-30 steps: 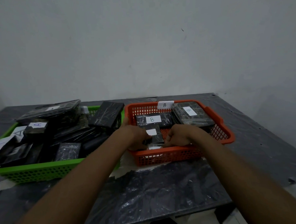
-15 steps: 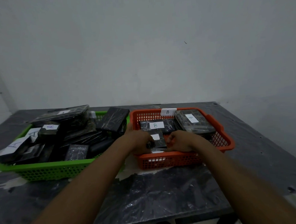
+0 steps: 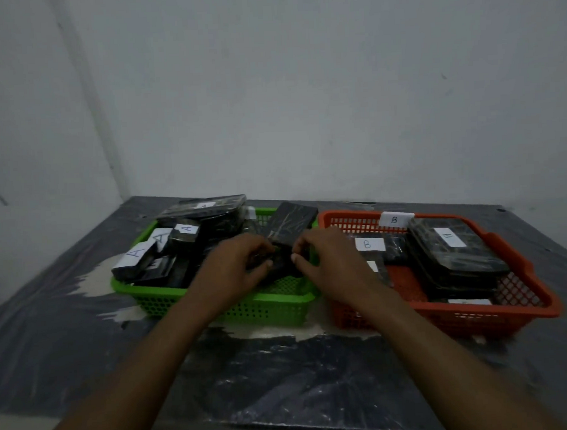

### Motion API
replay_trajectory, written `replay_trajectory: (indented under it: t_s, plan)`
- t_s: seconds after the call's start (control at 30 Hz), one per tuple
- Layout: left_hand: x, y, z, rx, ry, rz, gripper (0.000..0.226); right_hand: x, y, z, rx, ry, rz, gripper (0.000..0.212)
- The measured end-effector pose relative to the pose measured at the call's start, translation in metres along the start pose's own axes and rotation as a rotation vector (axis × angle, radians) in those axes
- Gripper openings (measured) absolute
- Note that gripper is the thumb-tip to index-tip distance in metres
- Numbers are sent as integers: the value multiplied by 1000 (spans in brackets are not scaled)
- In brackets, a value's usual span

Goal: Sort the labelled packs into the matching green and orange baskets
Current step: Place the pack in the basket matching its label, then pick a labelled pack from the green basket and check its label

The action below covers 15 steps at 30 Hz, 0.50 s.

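Both hands (image 3: 235, 266) (image 3: 327, 262) have shifted from the orange basket (image 3: 527, 314) to the green basket (image 3: 267, 306), fingers pinching a dark pack (image 3: 280, 264).

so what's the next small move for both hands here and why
Probably lift the dark plastic-wrapped pack and turn it to find its label: left hand and right hand pinch it over the green plastic basket, and no label shows.

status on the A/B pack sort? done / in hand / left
Done: the green basket holds packs with A labels; the orange basket holds packs with B labels. In hand: the left hand and right hand both have a grip on a dark pack over the green basket's right end; its label is hidden. Left: place that pack. No loose packs show on the table.
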State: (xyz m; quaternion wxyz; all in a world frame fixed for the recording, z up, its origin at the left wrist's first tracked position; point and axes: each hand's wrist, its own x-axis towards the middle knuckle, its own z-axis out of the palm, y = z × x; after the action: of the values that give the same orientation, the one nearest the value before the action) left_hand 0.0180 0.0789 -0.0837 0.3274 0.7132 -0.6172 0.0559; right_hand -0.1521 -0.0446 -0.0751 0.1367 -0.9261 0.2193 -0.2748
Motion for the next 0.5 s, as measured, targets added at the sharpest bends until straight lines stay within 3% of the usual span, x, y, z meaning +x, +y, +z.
replay_trajectory:
  t_s: [0.17,0.33,0.5]
  plan:
    - [-3,-39,-34,259,-226,-290,47,19,-23,31,138,-138,-37,18]
    - [6,-52,-38,332,-470,-297,43,43,-43,53,115,-425,88,47]
    - [14,-56,-43,360,-532,-273,32,56,-52,68,70,-527,126,50]
